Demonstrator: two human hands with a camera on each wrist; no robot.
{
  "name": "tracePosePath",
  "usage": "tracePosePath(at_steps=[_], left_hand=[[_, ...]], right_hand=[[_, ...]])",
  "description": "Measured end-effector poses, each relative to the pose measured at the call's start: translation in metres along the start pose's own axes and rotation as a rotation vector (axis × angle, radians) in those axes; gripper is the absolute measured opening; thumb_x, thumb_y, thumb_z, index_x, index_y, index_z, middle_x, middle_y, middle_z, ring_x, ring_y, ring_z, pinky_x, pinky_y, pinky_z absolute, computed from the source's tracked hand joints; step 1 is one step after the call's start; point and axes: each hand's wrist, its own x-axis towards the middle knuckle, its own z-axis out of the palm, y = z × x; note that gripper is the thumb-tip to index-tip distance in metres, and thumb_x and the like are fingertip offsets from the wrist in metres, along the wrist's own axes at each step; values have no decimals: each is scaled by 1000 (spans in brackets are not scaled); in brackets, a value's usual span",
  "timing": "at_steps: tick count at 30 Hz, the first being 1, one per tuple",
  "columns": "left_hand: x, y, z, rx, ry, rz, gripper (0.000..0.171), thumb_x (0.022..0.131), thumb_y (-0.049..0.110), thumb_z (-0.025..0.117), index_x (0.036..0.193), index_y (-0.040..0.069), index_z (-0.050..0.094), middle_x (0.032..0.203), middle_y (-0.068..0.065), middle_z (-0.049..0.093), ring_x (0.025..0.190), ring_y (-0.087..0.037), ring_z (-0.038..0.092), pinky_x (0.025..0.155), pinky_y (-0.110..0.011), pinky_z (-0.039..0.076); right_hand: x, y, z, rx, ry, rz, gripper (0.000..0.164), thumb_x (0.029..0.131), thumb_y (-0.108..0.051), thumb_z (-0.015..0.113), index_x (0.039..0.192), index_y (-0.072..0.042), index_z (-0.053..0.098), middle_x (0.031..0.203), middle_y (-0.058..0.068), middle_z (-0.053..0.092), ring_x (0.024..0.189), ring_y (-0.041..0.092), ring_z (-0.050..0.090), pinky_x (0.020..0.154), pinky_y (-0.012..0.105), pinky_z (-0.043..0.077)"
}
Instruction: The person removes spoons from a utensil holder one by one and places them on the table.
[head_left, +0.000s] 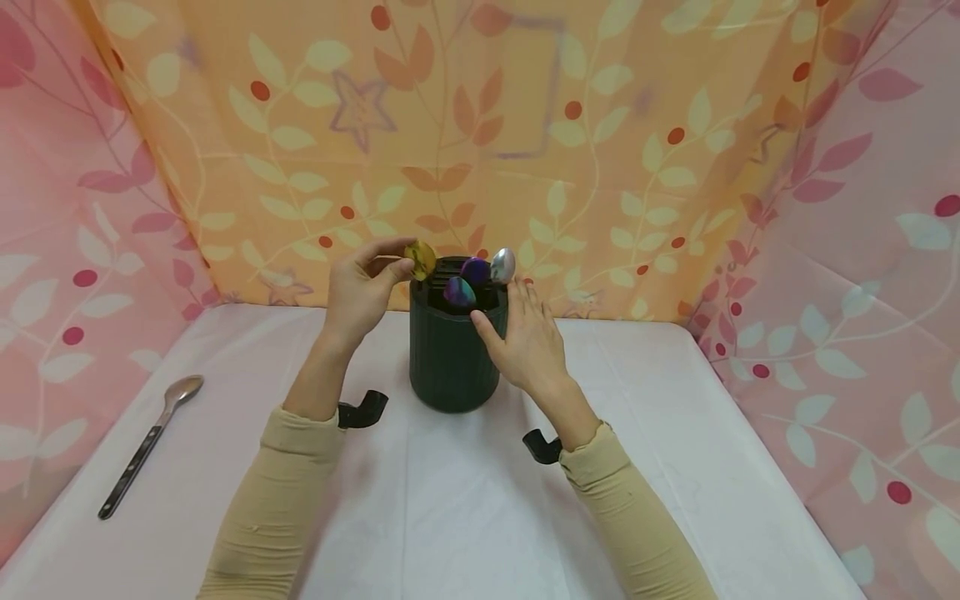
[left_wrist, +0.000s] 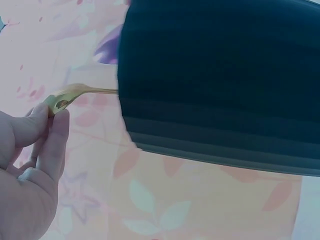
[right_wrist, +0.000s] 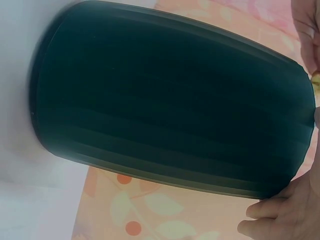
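Near the middle of the table stands a dark green ribbed utensil holder (head_left: 453,362). My left hand (head_left: 358,292) pinches the bowl of a gold spoon (head_left: 422,260) between thumb and fingertips. The spoon's neck (left_wrist: 102,91) runs down behind the holder's rim, and its handle is hidden inside. At the right of the rim rests my right hand (head_left: 531,342), thumb on the front and fairly straight fingers (right_wrist: 265,225) along the side. Bowls up in the holder are a purple spoon (head_left: 475,269), a blue-purple spoon (head_left: 460,292) and a silver spoon (head_left: 502,265).
A metal spoon with a black handle (head_left: 135,467) lies on the white-covered table (head_left: 465,517) at the left. Patterned cloth walls (head_left: 300,167) enclose the back and both sides. Black wrist mounts (head_left: 365,409) show beside both sleeves.
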Motion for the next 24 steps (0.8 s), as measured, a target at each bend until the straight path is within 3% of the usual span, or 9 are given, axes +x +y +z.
tracePosePath(at_steps=[6,17,24], left_hand=[[-1,11,-7,-12,68,67,28,95,0,72,123,0,74,114,-14,70,91,-13,72,84,-21,60],[-4,26,-21,-190,178,163,32,92,-11,70,124,-9,70,106,-3,71,93,-15,72,82,-26,62],[-6,37,-31,-285,268,220,31,91,-10,71,121,-5,73,110,-10,71,96,-22,73,82,-29,63]], right_hand=[[0,0,0,-2,1,1,95,102,-73,33,165,-2,22,170,18,25,159,31,17,129,53,12],[0,-1,0,6,-1,3,95,102,-73,33,165,-2,21,169,19,25,159,32,17,130,53,11],[0,0,0,9,-1,7,95,102,-73,32,165,-3,21,170,18,25,159,32,17,129,53,11]])
